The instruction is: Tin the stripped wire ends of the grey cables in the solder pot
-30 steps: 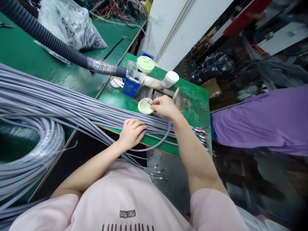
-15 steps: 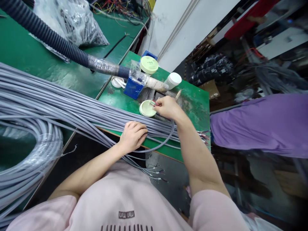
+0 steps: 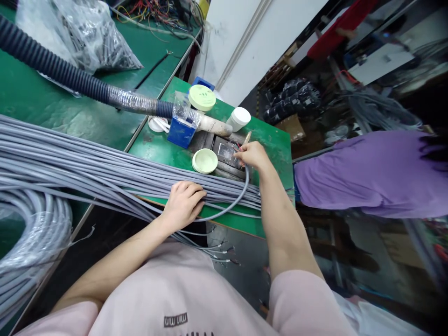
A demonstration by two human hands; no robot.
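Cable [image 3: 247, 179] is being pinched by the right hand [image 3: 255, 155], its wires [image 3: 238, 146] now being held by the plate [image 3: 226, 152], apart from the tub [image 3: 205, 161], while the bundle [image 3: 140, 170] is being touched by the left hand [image 3: 185, 203], grip unclear.

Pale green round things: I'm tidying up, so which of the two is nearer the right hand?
The open dish, just beyond the cable bundle. The other sits farther back, beyond the blue box.

Cluttered cable workshop, with long grey plastic-sheathed cables [image 3: 105, 161], green-topped workbench [image 3: 276, 144] and ribbed dark-blue flexible hose [image 3: 63, 70].
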